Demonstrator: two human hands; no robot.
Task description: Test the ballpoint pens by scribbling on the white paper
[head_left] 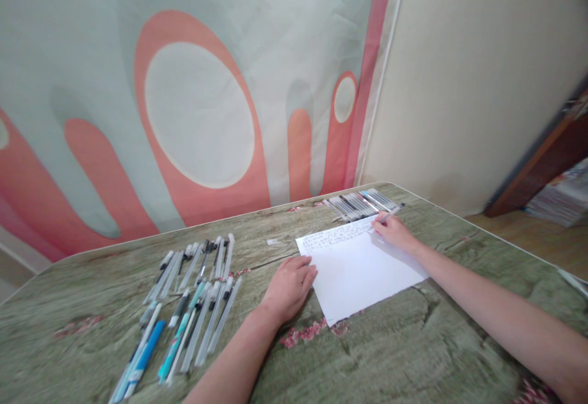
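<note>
A white sheet of paper [362,281] lies on the table, with several rows of dark handwriting along its far edge. My right hand [392,232] grips a pen [392,211] over the far right part of the sheet; its tip is too small to make out. Resting flat at the paper's left edge is my left hand [291,284], fingers loosely bent, with nothing held in it. Just beyond the sheet, a row of thin pens [353,206] lies side by side, mostly clear with dark and blue ones among them.
To the left lie two groups of pens and clear barrels, including a blue marker [146,355] and a teal pen [174,346]. A small pale scrap [272,242] sits behind my left hand. The wood-patterned table [395,343] meets a patterned wall covering [275,86].
</note>
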